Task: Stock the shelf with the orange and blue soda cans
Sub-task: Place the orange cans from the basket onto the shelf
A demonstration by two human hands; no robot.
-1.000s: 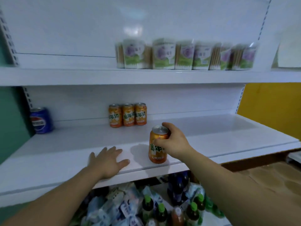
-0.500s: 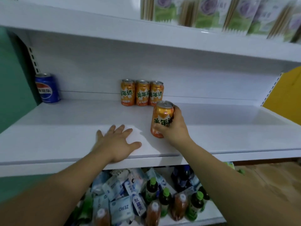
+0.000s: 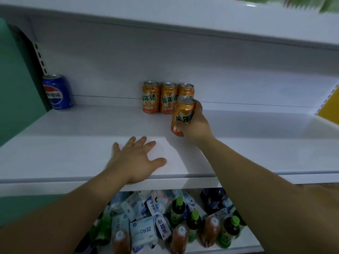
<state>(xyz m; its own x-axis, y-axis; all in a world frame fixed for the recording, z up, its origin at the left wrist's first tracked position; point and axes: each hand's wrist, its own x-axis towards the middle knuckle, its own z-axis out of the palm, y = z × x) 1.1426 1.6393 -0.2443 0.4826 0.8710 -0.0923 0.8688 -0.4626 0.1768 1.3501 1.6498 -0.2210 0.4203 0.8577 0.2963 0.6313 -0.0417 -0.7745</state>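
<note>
I'm looking at a shop: white metal display shelving [image 3: 73, 158] on slotted uprights [image 3: 41, 59], identical orange soda cans [image 3: 150, 97] lined along its back edge, green-capped bottled drinks [image 3: 177, 208] and pale blue packets [image 3: 143, 230] heaped below.

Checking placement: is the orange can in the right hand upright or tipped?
Tipped: the held orange can leans, top right of base, gripped by the right hand. Whether it touches the shelf, cannot tell.

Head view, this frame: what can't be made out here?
Rightmost stocked orange can: lower half hidden behind the held orange can.
Held orange can: its right side is covered by the right hand; whether its base touches the shelf is unclear.
Packets on the upper shelf: blurred, cut by the top edge.
Bottles below: labels too dim; arms cover some.
</note>
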